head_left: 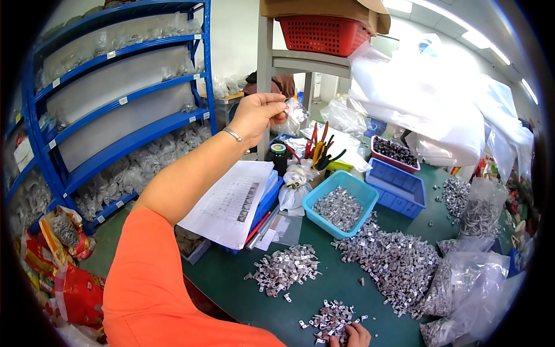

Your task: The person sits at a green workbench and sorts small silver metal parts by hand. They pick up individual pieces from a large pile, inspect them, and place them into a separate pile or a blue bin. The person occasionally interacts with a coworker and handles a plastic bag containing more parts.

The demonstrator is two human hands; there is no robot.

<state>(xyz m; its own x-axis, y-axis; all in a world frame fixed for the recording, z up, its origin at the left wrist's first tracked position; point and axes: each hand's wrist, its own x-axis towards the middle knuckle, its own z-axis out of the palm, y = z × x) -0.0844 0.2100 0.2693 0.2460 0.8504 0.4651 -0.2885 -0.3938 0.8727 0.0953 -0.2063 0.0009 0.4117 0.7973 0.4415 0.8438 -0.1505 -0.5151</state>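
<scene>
Above the green table (347, 283), left hand (254, 115) raised, pinching a small clear plastic bag (296, 110). Lower down, right hand (351, 335) resting fingers on a pile of small silver metal brackets (330, 319), grip not clear.

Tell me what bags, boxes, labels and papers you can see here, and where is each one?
Small clear bag: pinched in left hand, raised.
Printed paper sheets: white, left on green table.
Shelf labels: small white tags on blue shelf rails, left.
Clear bags of metal parts: right table edge.
Cardboard box: brown, top, above red basket.
Red-yellow sacks: floor, left.
Right hand: on small metal pieces.
</scene>
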